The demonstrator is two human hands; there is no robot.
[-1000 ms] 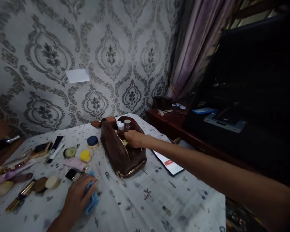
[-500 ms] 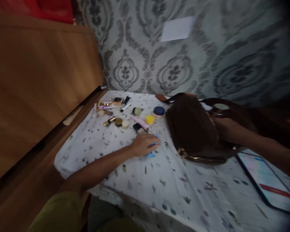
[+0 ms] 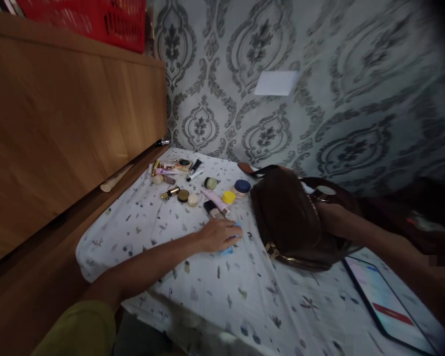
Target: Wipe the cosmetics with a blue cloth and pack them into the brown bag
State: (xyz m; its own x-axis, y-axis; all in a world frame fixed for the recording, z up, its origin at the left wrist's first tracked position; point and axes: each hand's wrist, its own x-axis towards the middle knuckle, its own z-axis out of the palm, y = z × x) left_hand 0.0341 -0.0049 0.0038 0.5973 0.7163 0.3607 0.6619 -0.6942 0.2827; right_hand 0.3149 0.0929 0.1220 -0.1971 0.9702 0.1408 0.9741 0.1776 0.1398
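My left hand (image 3: 219,234) lies palm down on a blue cloth (image 3: 227,247) on the white patterned tablecloth (image 3: 215,296), fingers curled over it. My right arm reaches across to the open brown leather bag (image 3: 287,217); my right hand (image 3: 324,210) is at the bag's mouth, its fingers hidden behind the bag's edge. A capped bottle (image 3: 324,192) pokes up out of the bag. Just beyond my left hand lie a pink tube (image 3: 215,199) and a small black case (image 3: 211,208).
Several cosmetics are scattered at the far left of the cloth: a yellow-lidded pot (image 3: 228,197), a blue-lidded jar (image 3: 242,187), gold lipstick tubes (image 3: 170,192). A lit tablet (image 3: 387,306) lies at the right. A wooden cabinet side (image 3: 59,128) stands left, with a red basket (image 3: 96,20) on top.
My head has turned left, so the wooden cabinet has come into view and the curtain has gone. Both hands keep their places, left on the blue cloth, right at the bag.
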